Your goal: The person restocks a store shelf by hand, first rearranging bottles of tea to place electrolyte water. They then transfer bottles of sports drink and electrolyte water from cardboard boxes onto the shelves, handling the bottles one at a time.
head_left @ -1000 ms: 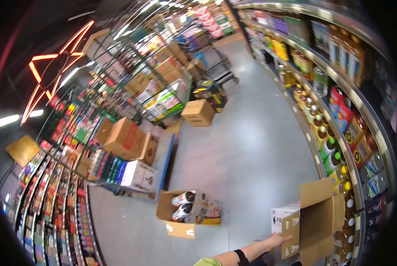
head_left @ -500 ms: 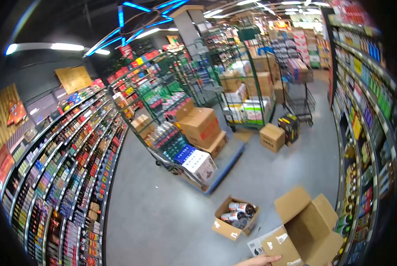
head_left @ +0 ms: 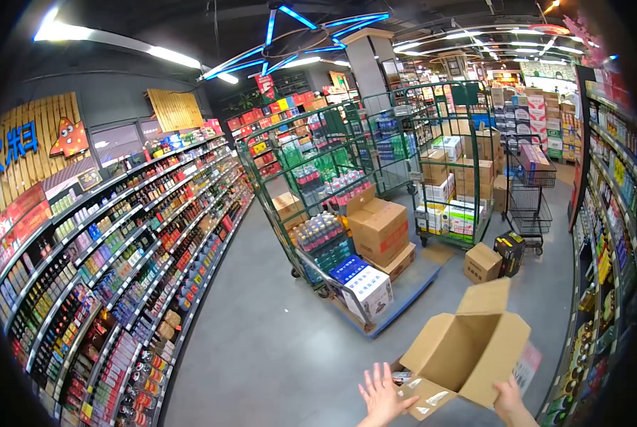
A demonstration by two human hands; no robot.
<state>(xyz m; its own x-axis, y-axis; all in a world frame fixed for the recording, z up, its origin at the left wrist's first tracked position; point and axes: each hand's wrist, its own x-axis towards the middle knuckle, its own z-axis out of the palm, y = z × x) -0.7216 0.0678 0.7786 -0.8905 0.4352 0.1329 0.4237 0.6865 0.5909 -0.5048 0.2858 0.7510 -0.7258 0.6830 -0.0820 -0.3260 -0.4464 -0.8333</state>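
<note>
An empty cardboard box [head_left: 457, 349] with its flaps folded out is held in front of me at the lower right. My right hand [head_left: 509, 400] grips one of its flaps on the near right side. Fingers spread, my left hand [head_left: 382, 396] is beside the near left flap, which carries torn white tape marks; the thumb overlaps that flap's edge. Behind the raised box, the smaller carton of bottles [head_left: 401, 377] is almost wholly hidden.
A blue flatbed trolley [head_left: 404, 302] with cartons and bottle packs stands ahead. Behind it are green cage carts [head_left: 452, 171]. A closed carton [head_left: 483, 262] and a shopping cart [head_left: 528, 196] are farther right. Stocked shelves line the left [head_left: 119, 263] and right [head_left: 603, 235].
The view has tilted up and turned left. The empty box has been turned about; my left hand has come off the flap and spread its fingers, and my right hand has come into view.
</note>
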